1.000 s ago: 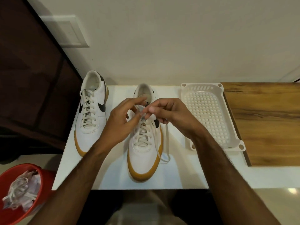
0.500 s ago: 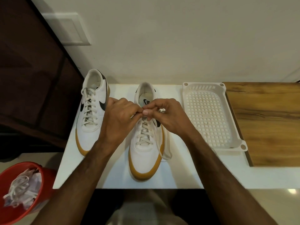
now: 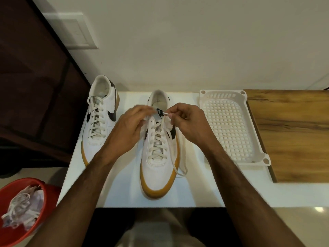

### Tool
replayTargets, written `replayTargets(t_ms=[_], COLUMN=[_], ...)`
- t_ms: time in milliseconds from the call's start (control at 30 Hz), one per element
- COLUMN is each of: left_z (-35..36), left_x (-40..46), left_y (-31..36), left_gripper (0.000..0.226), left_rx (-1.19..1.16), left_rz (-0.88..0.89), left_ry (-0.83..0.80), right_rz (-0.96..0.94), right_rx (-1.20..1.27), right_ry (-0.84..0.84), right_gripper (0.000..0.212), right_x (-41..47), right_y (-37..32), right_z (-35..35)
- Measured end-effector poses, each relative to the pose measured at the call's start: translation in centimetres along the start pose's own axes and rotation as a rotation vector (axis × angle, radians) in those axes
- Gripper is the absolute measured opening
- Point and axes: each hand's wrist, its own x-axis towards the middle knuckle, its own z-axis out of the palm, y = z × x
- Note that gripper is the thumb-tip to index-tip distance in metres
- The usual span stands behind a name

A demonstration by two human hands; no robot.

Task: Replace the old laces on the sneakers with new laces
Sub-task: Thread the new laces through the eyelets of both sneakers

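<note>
Two white sneakers with gum soles stand on a white table (image 3: pixel 195 189). The left sneaker (image 3: pixel 101 120) is laced to the top. The middle sneaker (image 3: pixel 157 168) carries a cream lace (image 3: pixel 157 147) crossed through most eyelets. My right hand (image 3: pixel 188 123) pinches the lace's tip just above the tongue. A loose loop of that lace (image 3: pixel 181 168) trails over the shoe's right side onto the table. My left hand (image 3: pixel 130 125) is at the shoe's upper left eyelets, fingers curled; what they hold is hidden.
A white perforated plastic tray (image 3: pixel 231 125) lies right of the shoes, beside a wooden board (image 3: pixel 293 136). A red bucket (image 3: pixel 23 211) with a tangle of pale laces sits on the floor at lower left. A dark cabinet fills the left side.
My hands, joined over the tongue half a second ago, have parted slightly. The right hand now holds the lace tip clear above the tongue.
</note>
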Motion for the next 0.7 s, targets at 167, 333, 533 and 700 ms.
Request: replayTargets(t_ms=[167,333,533,700], left_z=[0.2,0.2,0.1,0.2], left_x=[0.0,-0.1,-0.1,-0.2], left_y=[-0.2,-0.1,0.0,0.1], left_gripper=[0.03,0.019,0.017,0.021], left_rx=[-0.031,-0.054,-0.06,-0.069], left_rz=[-0.003,0.043,0.055,0.046], left_ry=[0.008,0.046,0.078,0.074], right_rz=[-0.117,-0.281,-0.41,-0.395], right_rx=[-0.184,-0.372,-0.539,-0.455], right_ry=[0.071,0.059,0.04,0.021], right_gripper=[0.012,0.015,0.013,0.016], right_x=[-0.2,-0.5,-0.6,-0.2], right_y=[0.0,-0.5,-0.7,-0.1], right_z=[1.5,2.5,3.5,3.4])
